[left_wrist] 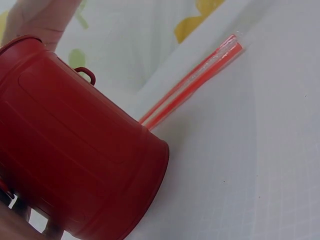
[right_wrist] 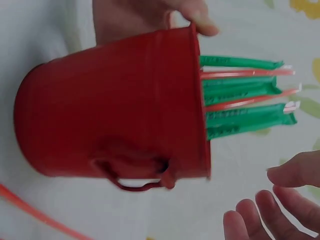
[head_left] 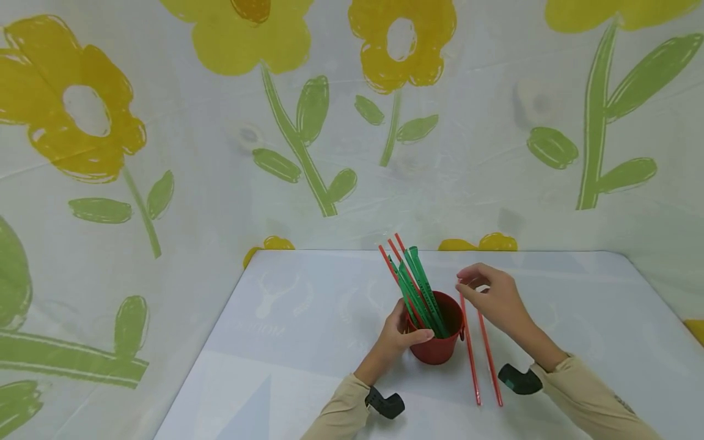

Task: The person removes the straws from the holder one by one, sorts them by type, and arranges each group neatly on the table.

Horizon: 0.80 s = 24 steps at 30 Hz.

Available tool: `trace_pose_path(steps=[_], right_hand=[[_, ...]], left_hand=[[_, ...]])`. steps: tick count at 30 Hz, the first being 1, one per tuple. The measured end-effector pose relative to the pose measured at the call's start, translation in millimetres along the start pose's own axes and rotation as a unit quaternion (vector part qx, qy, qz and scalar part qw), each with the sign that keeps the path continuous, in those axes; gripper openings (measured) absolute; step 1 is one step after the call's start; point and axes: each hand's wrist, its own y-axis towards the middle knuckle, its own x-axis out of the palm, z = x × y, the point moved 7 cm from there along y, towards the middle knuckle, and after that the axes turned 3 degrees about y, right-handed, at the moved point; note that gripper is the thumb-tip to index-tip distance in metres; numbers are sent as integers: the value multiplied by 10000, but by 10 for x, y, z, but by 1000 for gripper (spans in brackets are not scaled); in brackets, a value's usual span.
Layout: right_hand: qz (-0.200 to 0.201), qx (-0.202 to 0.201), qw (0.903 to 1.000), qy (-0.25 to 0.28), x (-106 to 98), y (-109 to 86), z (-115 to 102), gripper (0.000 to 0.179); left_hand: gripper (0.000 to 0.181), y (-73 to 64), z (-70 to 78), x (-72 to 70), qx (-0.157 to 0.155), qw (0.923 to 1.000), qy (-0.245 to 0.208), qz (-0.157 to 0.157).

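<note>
A small red bucket (head_left: pixel 437 349) stands on the table, holding several green-wrapped sticks (right_wrist: pixel 245 90) and a few red straws (head_left: pixel 392 263) that lean left. My left hand (head_left: pixel 397 333) grips the bucket's left side, its thumb over the rim. Two more red straws (head_left: pixel 486 342) lie beside the bucket on the right; in the left wrist view these straws (left_wrist: pixel 195 80) emerge from behind it. My right hand (head_left: pixel 493 293) hovers over their far ends. In the right wrist view the right hand's fingers (right_wrist: pixel 270 215) are loosely bent, apart from the thumb, with nothing between them.
A white table (head_left: pixel 264 342) carries everything. Behind it hangs a pale curtain (head_left: pixel 467 165) printed with yellow flowers and green leaves. The bucket has a small side handle (right_wrist: pixel 135 185) facing the right hand.
</note>
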Motion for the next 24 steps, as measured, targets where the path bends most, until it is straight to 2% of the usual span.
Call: trace_pose_path(steps=[6,12,17,24], right_hand=[[-62,-173,9997,144,75,29,-178,13],[-141,-266,9988,387,177,53,-237,12],[-359,-208,9981,454,309,70,-292,13],[-534,-371,9955,687,475,96,-407,13]], left_hand=[[65,-2,7,3,-18,10000,-77,-14],[66,-13,27,1,-20,10000,-67,9],[67,-17,21,-5,-33,10000,-63,7],[69,0,-33,-3,-49,10000,-80,-8]])
